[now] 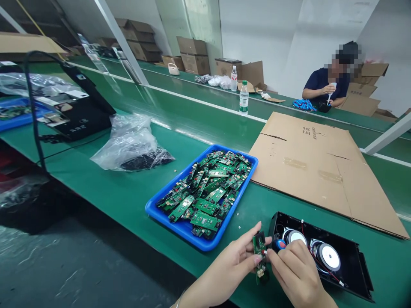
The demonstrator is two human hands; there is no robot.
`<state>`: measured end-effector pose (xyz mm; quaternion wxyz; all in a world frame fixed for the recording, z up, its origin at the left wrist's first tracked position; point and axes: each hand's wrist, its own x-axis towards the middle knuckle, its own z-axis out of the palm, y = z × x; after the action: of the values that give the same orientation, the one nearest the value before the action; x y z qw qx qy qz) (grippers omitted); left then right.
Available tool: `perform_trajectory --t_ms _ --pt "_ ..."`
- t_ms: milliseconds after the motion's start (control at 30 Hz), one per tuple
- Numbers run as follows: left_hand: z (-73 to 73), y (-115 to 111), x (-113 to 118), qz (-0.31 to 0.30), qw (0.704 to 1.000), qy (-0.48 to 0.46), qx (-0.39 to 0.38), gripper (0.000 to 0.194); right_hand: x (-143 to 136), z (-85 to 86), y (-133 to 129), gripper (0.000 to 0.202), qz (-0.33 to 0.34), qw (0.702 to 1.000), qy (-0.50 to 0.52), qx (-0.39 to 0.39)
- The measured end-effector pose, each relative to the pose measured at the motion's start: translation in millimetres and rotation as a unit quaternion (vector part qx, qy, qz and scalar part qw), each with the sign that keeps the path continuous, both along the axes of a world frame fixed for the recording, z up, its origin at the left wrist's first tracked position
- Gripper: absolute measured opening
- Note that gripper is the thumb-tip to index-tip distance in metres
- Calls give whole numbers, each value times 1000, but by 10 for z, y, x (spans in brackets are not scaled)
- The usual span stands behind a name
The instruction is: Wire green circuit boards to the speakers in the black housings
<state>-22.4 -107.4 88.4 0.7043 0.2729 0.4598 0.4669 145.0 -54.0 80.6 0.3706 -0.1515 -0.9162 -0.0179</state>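
Note:
My left hand (236, 261) is closed around a narrow green circuit board (260, 250), held upright between thumb and fingers. At the board's right edge, my right hand (297, 267) pinches a small white plug (265, 252); its wire is mostly hidden by the fingers. Just behind the right hand lies an open black speaker housing (349, 256). Two round speakers (329, 256) with white backs sit inside it, with thin red and black wires. A blue cylindrical part (280, 244), perhaps a battery, shows at the housing's left end.
Left of my hands, a blue tray (205, 245) holds many green circuit boards. A flattened cardboard sheet (321, 171) lies behind the housing. Plastic bags (128, 141), a black box (80, 111) and a water bottle (244, 98) stand farther off. A co-worker (327, 85) sits across the line.

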Motion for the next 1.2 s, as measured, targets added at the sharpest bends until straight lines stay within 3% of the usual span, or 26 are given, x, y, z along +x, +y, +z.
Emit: perform_trajectory --t_ms 67,200,333,600,733,967,1067,1200 --pt "-20 11 -19 -1 1000 -27 -7 72 19 42 11 16 9 1000 -5 8" --pt "-97 65 -32 -15 995 -95 -35 57 20 106 22 19 29 999 -5 26" --pt "-120 95 -33 -29 994 -94 -42 54 18 83 17 18 27 999 15 35" --pt "-29 10 42 4 1000 -22 16 49 25 -143 -90 8 -43 995 84 30" --pt "-2 -16 14 -26 996 68 48 51 17 -148 -133 8 -45 995 86 24" --pt "-28 1 -93 -101 988 98 62 49 13 -154 -152 11 -15 995 97 -16" --pt "-81 2 -67 -64 995 53 49 50 -32 -98 -129 11 -7 995 102 -18" --pt "-109 -19 -1 -17 1000 -18 12 47 23 134 -53 17 -26 998 41 -38"
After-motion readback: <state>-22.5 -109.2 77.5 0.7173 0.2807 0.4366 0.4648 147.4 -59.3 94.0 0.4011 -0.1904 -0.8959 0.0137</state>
